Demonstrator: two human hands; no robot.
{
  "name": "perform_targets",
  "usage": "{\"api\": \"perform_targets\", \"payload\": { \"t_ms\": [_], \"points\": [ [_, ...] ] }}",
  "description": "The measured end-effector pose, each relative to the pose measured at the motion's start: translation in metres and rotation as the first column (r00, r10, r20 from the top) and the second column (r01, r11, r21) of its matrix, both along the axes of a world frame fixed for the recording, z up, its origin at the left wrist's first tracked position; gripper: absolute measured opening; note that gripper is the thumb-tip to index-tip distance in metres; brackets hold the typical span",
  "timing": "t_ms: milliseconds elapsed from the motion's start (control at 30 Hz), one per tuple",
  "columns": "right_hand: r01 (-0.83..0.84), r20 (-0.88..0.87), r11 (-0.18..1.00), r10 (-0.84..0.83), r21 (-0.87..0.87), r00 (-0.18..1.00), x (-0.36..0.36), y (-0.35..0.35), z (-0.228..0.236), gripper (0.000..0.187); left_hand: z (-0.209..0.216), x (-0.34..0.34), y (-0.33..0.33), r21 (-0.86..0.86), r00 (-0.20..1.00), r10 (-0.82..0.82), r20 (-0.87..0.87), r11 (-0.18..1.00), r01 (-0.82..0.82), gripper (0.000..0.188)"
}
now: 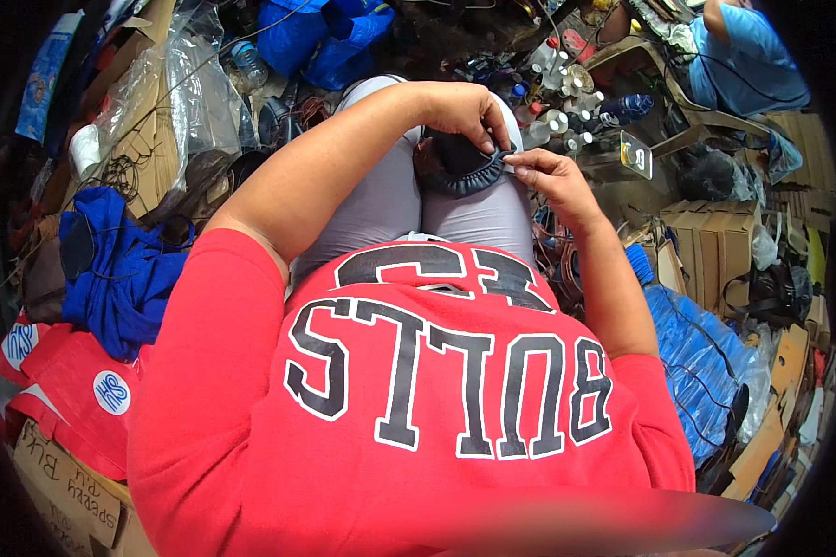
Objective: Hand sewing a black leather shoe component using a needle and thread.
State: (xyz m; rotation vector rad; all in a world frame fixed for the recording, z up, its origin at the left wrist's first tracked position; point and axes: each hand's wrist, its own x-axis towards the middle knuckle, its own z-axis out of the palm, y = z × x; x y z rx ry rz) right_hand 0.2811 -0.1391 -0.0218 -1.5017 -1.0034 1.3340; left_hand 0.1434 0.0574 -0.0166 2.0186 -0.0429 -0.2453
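A black piece with a pleated, gathered rim (464, 186), in look like a shoe upper, lies across my thighs near the knees. My left hand (461, 110) comes over it from the far side, its thumb and fingers bent down and pinching the right part of the rim. From the right, my right hand (557, 186) pinches the same edge between thumb and forefinger, close to my left fingertips. Something small and pale shows between the two hands; I cannot make out what it is. The hollow inside is dark, and my left hand partly hides it.
Several small bottles (552, 121) stand crowded beyond my right knee. A blue plastic bag (325, 42) lies ahead, a blue cloth (125, 269) to the left. Stacked cardboard (701, 251) and a blue plastic-wrapped bundle (696, 362) are at right. A person in a blue shirt (747, 60) sits far right.
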Motion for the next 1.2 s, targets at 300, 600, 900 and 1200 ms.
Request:
{"api": "perform_targets", "payload": {
  "t_ms": [300, 600, 900, 1200],
  "points": [
    [-0.066, 0.692, 0.987, -0.056, 0.148, 0.720, -0.028, -0.001, 0.039, 0.017, 0.005, -0.005, -0.001, -0.042, 0.998, 0.067, -0.006, 0.997, -0.067, 0.028],
    [-0.093, 0.607, 0.972, -0.059, 0.216, 0.793, -0.027, 0.002, 0.034, 0.016, 0.013, -0.032, -0.012, 0.165, 0.900, 0.359, 0.245, 0.900, -0.404, 0.025],
    [-0.114, 0.768, 0.965, -0.114, 0.237, 0.631, -0.037, -0.017, 0.020, 0.033, -0.003, -0.086, -0.054, 0.220, 0.752, 0.469, 0.464, 0.761, -0.610, 0.020],
    [-0.108, 0.421, 0.987, 0.050, 0.116, 0.906, -0.007, 0.002, 0.012, 0.048, -0.007, -0.068, -0.041, 0.045, 0.782, 0.514, 0.351, 0.825, -0.563, 0.020]
  ]
}}
